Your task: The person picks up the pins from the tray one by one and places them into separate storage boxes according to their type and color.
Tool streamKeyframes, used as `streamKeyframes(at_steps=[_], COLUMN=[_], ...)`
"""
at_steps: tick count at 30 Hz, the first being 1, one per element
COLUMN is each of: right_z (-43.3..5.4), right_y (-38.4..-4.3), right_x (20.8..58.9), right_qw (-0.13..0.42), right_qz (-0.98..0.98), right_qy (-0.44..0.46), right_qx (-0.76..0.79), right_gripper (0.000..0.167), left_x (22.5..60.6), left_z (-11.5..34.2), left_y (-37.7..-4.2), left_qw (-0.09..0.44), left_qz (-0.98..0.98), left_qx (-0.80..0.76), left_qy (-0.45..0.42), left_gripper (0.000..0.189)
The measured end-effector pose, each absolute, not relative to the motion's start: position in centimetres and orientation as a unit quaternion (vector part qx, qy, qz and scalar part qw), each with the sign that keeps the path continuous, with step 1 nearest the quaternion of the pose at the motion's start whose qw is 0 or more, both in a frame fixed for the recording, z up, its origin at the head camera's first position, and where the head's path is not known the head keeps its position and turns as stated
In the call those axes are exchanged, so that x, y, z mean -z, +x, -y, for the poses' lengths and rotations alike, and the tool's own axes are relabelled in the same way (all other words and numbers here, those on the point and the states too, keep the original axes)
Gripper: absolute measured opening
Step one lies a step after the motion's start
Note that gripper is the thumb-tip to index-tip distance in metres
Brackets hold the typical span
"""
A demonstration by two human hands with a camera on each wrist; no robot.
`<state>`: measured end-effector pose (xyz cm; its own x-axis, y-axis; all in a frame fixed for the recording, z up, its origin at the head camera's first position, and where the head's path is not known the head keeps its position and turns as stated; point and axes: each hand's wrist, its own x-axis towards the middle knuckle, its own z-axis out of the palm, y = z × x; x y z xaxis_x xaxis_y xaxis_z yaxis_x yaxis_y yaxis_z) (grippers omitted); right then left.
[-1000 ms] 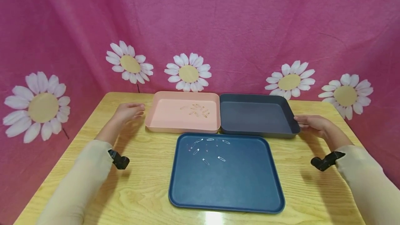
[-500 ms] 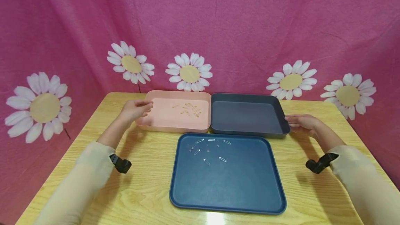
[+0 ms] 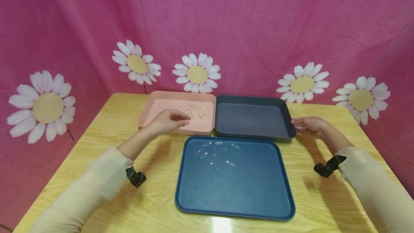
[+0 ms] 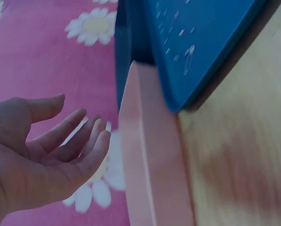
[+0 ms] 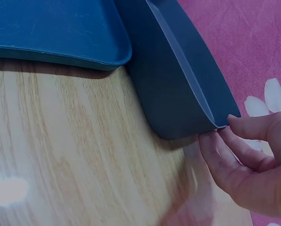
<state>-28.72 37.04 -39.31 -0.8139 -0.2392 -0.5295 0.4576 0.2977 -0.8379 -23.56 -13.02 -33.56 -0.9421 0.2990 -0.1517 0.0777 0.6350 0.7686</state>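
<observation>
My left hand [image 3: 169, 120] hovers over the front of the pink tray [image 3: 163, 104], its fingers loosely bent and holding nothing. In the left wrist view the hand [image 4: 55, 155] is apart from the tray's wall [image 4: 154, 155]. Several gold safety pins [image 3: 201, 115] lie in the pink tray. My right hand [image 3: 308, 124] holds the right rim of the dark grey tray [image 3: 250, 115]. The right wrist view shows the thumb [image 5: 253, 126] over the rim and the fingers outside the wall. Nothing is seen inside this tray.
A blue tray [image 3: 242, 190] lies in front of both deeper trays, with several silver safety pins [image 3: 230, 163] and a few tiny items near its far side. Behind the wooden table [image 3: 155, 190] hangs a pink curtain [image 3: 245, 28] with daisies.
The pink and dark grey trays have shifted left together, my right hand moving along with the grey one. My left hand has moved right, from beside the pink tray to over it.
</observation>
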Motion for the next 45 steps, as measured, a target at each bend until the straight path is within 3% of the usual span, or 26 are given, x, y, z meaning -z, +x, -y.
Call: streamKeyframes(at_steps=[8,16,24,33,45], right_z=[-37.1,-36.9,-36.8,-36.6,-36.3], right_y=[-28.7,-28.7,-28.8,-28.6,-28.4], right_x=[39.0,38.8,38.8,38.9,38.7], right_qw=[0.298,0.293,0.298,0.279,0.268], right_qz=[-0.767,-0.808,-0.816,-0.813,-0.816], right_qy=[0.073,0.056,0.048,0.058,0.074], right_qx=[0.563,0.508,0.493,0.508,0.507], right_gripper=[0.066,0.061,0.060,0.065,0.065], left_x=[36.1,38.7,39.2,39.5,38.4], left_z=[9.6,7.8,6.2,4.6,3.0], left_y=[-21.6,-20.3,-20.4,-20.9,-21.5], left_qw=[0.188,0.164,0.195,0.173,0.223], left_qz=[-0.896,-0.890,-0.867,-0.876,-0.885], left_qx=[-0.373,-0.300,-0.242,-0.184,-0.119], left_qy=[0.151,0.303,0.391,0.410,0.392], left_gripper=[0.027,0.022,0.019,0.010,0.012])
